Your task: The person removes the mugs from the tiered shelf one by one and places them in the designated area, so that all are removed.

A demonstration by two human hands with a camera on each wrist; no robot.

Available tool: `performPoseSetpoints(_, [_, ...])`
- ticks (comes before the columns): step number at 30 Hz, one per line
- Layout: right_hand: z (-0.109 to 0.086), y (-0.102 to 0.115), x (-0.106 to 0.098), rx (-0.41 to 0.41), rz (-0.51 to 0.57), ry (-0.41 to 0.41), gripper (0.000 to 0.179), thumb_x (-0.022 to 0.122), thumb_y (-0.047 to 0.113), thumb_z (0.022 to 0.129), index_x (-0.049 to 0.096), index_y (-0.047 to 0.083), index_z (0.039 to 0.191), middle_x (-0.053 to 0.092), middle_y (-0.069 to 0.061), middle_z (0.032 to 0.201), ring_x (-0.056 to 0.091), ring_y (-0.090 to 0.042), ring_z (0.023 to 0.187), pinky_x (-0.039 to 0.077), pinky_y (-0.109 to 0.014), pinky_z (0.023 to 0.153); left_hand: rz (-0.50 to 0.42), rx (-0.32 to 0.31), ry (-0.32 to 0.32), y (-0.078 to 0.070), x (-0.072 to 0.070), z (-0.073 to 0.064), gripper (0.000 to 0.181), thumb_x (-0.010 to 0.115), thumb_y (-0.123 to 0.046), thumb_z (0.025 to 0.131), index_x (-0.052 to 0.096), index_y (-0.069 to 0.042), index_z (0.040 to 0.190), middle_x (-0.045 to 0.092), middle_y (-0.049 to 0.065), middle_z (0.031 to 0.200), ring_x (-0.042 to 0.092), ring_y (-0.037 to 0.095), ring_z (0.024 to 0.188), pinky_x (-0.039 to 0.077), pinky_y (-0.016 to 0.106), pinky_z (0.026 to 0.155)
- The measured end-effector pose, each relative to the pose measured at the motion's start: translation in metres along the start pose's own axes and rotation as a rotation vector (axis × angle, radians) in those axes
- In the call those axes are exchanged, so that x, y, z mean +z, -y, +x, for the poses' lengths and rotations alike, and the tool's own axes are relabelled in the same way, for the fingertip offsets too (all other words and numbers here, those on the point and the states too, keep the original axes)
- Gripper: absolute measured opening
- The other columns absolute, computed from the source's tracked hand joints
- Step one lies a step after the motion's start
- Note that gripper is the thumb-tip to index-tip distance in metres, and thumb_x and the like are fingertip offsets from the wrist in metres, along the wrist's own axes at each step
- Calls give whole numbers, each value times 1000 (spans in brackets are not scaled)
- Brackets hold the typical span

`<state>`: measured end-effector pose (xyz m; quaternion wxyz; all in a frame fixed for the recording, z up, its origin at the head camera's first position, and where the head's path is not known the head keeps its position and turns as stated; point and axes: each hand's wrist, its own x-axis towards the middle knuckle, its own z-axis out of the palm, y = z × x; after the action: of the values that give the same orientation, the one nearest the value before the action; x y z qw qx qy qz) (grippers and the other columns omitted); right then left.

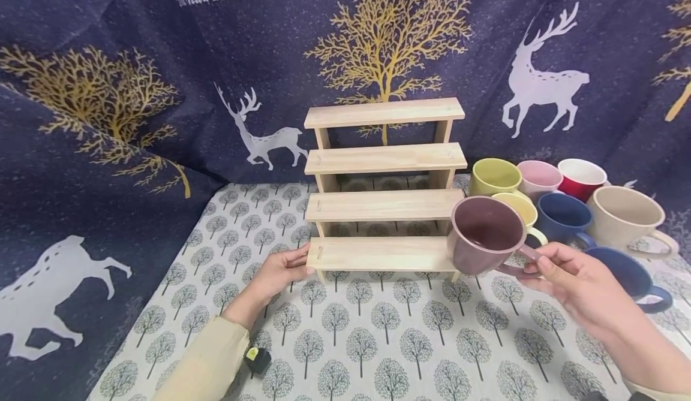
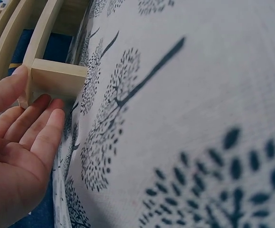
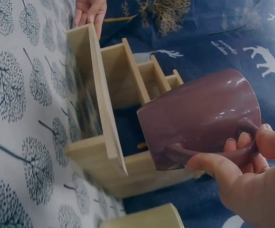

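A four-step wooden display shelf [image 1: 383, 254] stands in the middle of the table. My left hand [image 1: 278, 272] pinches the left end of its lowest step, thumb on one side and fingers on the other, as the left wrist view also shows for the hand [image 2: 21, 147]. By its handle, my right hand [image 1: 585, 281] holds a purple-brown mug [image 1: 480, 257] in the air at the shelf's lower right end. The mug [image 3: 203, 118] is tilted, its handle pinched between thumb and fingers in the right wrist view. All four steps bear nothing.
Right of the shelf stand several mugs: green [image 1: 493, 176], pink [image 1: 540, 177], red and white [image 1: 580, 186], yellow [image 1: 520, 209], beige [image 1: 621, 221], and two blue, one [image 1: 564, 218] behind the other [image 1: 621, 272]. A dark blue curtain [image 1: 270, 41] hangs behind.
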<state>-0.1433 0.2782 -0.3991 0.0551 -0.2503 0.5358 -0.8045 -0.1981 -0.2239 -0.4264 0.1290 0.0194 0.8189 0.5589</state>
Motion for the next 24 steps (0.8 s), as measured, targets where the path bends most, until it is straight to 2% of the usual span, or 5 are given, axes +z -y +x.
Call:
performPoseSetpoints(4, [-7,4,-5,-12,-20,-21,43,28,-15,104,67,0,114,71,-5,112,75,-15,104,65,-26,92,1,-6,-4,-1,0,-1,65,71,-5,91,45,-2,150,57,23,145,60,39,133,56,37,108])
performPoseSetpoints(8, [-17,5,-7,-15,-54,-35,43,27,-16,104,66,1,109,75,-3,110,77,-16,105,64,-24,92,2,-4,1,-1,0,0,66,71,-5,91,44,-2,151,56,23,146,61,39,133,57,35,107])
performPoseSetpoints(12, [-29,4,-9,2,-62,-73,43,28,-15,104,66,3,110,76,-2,119,77,-15,105,64,-23,90,-1,-1,0,-1,0,1,65,71,-4,91,44,-2,150,56,23,146,61,39,133,57,35,107])
performPoseSetpoints(18, [-40,-1,-12,-23,-29,-118,42,28,-16,104,66,0,112,76,-5,107,78,-18,102,65,-24,90,0,-6,-14,-1,0,1,64,71,-3,90,46,-2,149,56,21,146,60,39,134,57,35,107])
performPoseSetpoints(24, [-46,-4,-15,-25,-38,-160,42,28,-15,104,67,0,110,75,-6,105,78,-17,99,65,-23,88,-4,-18,-7,-1,1,0,65,71,-4,90,45,-2,150,56,22,146,61,38,132,57,34,107])
